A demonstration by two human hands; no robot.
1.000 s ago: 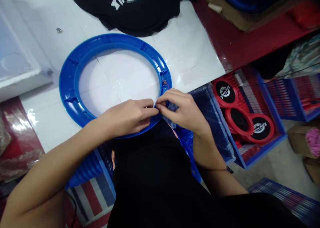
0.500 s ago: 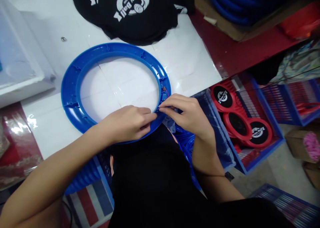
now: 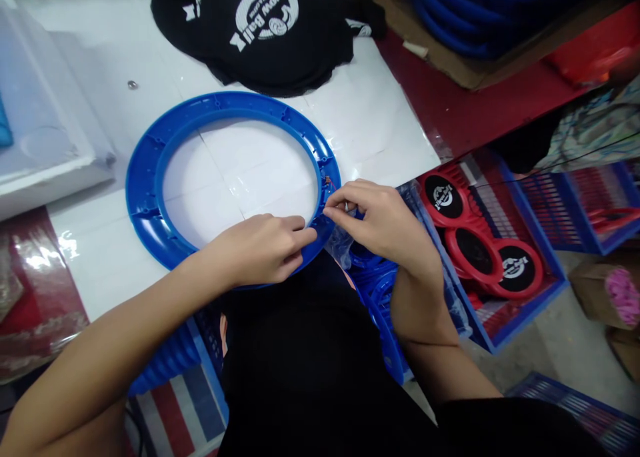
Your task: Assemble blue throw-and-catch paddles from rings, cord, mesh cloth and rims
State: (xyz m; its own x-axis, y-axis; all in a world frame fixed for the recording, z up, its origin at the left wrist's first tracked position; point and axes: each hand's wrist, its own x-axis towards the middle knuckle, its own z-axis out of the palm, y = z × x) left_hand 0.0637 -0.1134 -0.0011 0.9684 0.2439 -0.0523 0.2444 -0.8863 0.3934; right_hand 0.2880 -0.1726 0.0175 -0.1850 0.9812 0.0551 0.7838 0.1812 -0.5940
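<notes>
A blue plastic ring [image 3: 145, 147] lies with its ribbed, hollow side up. My left hand [image 3: 270, 247] is closed on its near rim, fingers curled over the edge. On the ring's right side sits a small electronic part [image 3: 328, 179] with a thin red wire. That wire runs toward the pinched thumb and forefinger of my right hand [image 3: 377, 217], over the right edge. The fingers appear to pinch the thin wire; a tiny pale bit shows between them, its kind unclear.
Black printed fabric covers [image 3: 280, 37] lie at the back, near a small metal piece [image 3: 133, 85]. A white foam box [image 3: 55, 177] stands left. Blue rings fill a cardboard box [image 3: 470, 77] at back right. A crate [image 3: 543, 303] of red discs stands right, below the table.
My right hand has drawn slightly right, away from the ring's inner edge, still pinched. My left hand stays on the near rim. The view has shifted a little.
</notes>
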